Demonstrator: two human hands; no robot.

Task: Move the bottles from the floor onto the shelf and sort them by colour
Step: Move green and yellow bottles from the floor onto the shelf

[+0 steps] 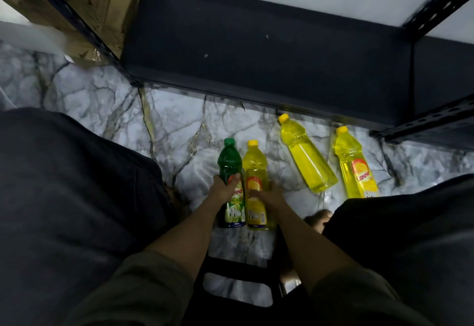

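The big dark shelf [256, 51] stands over the marble floor [107, 110]. Two yellow bottles [307, 156] lie on the floor near it. The left hand [223, 189] holds a green bottle [230, 164], and the right hand [270, 194] holds another yellow bottle [255, 169]. This looks like the pick-up step. Next, lift both onto the shelf, green apart from yellow.

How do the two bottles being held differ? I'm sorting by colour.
The green bottle has a green cap and a lime label, and the left hand grips it. The yellow bottle beside it has a yellow cap and label, and the right hand grips it. Both lie on the marble floor, caps toward the shelf.
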